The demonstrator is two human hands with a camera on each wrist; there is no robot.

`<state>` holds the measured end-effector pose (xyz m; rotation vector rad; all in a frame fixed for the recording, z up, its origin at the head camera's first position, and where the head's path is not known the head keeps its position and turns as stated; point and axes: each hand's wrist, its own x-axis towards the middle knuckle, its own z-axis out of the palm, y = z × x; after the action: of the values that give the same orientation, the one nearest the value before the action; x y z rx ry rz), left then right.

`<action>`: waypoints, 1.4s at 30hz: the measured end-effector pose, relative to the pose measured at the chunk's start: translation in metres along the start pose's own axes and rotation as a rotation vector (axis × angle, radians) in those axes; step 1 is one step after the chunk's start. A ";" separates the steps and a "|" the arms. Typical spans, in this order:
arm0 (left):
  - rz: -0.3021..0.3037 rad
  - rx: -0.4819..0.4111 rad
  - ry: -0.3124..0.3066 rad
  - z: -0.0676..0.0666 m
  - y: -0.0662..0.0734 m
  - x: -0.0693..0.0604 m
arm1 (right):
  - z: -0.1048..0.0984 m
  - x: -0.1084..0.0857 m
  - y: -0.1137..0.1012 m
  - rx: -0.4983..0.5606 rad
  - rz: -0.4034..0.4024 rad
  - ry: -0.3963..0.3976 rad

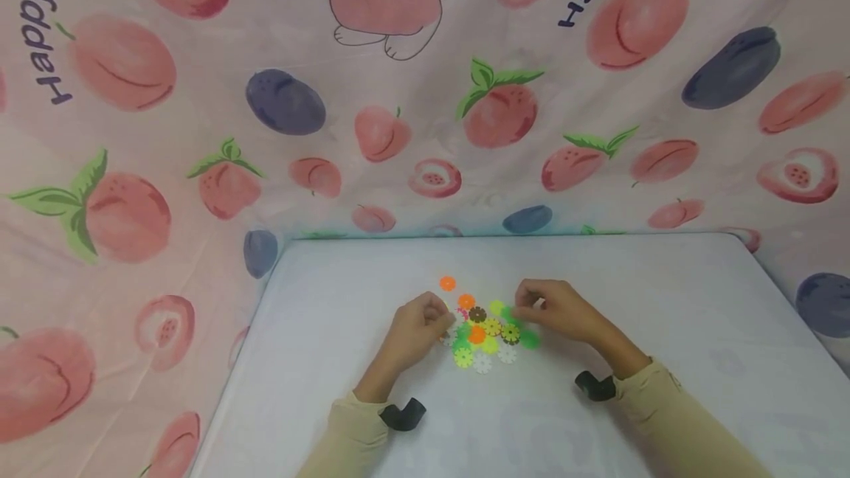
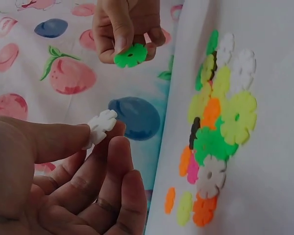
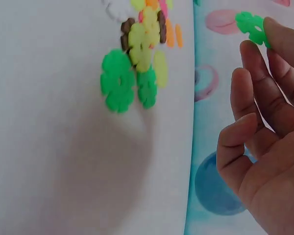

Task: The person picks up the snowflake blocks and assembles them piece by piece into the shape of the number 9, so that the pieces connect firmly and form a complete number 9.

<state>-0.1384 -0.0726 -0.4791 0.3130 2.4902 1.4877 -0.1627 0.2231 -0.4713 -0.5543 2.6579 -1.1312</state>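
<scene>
My left hand (image 1: pixel 410 332) pinches a white notched plastic disc (image 2: pixel 103 126) between thumb and index finger, its other fingers loosely bent. My right hand (image 1: pixel 556 307) grips a green notched disc (image 3: pixel 252 28) by its edge with thumb and fingertips. Both hands are raised a little above the table, one at each side of a loose pile of flower-shaped discs (image 1: pixel 491 327). The pile mixes green, yellow, orange, white, pink and brown pieces, several overlapping. The white and green discs are apart from each other. In the head view the fingers mostly hide both held discs.
A white-covered table (image 1: pixel 664 293) carries the pile near its middle. One orange disc (image 1: pixel 448 283) lies apart at the pile's far side. Behind the table hangs a fruit-printed cloth (image 1: pixel 398 87). A black strap piece (image 1: pixel 403 414) sits by the left cuff, another (image 1: pixel 595 386) by the right.
</scene>
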 end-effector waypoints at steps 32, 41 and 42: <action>0.029 -0.154 -0.109 0.015 0.013 0.000 | 0.012 -0.001 -0.027 0.249 -0.079 -0.010; 0.058 -0.138 -0.107 0.014 0.015 -0.002 | 0.015 -0.001 -0.030 0.246 -0.123 -0.011; 0.062 -0.132 -0.106 0.014 0.016 -0.002 | 0.015 -0.001 -0.030 0.244 -0.131 -0.012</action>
<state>-0.1311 -0.0543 -0.4716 0.4376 2.3075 1.6067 -0.1492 0.1943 -0.4597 -0.6918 2.4539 -1.4577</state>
